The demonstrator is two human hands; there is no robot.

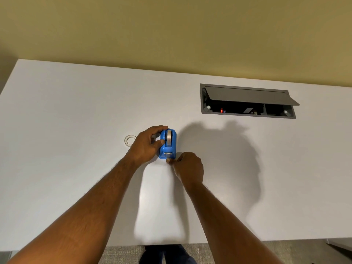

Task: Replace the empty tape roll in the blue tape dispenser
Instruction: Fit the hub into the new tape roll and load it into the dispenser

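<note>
The blue tape dispenser (pixel 168 147) stands on the white table (pixel 76 115), with a grey tape roll (pixel 168 137) seated in its top slot. My left hand (pixel 146 144) grips the dispenser's left side, thumb and fingers wrapped around it. My right hand (pixel 187 164) is curled just below the dispenser's cutter end, fingertips pinched together at its front edge; whether tape is between them is too small to tell. A small empty roll core (pixel 130 140), a pale ring, lies flat on the table just left of my left hand.
A grey cable box (pixel 247 101) is sunk into the table at the back right, its lid tilted open. A yellow wall (pixel 171 31) rises behind the table. The table's front edge runs near my legs (pixel 167 254).
</note>
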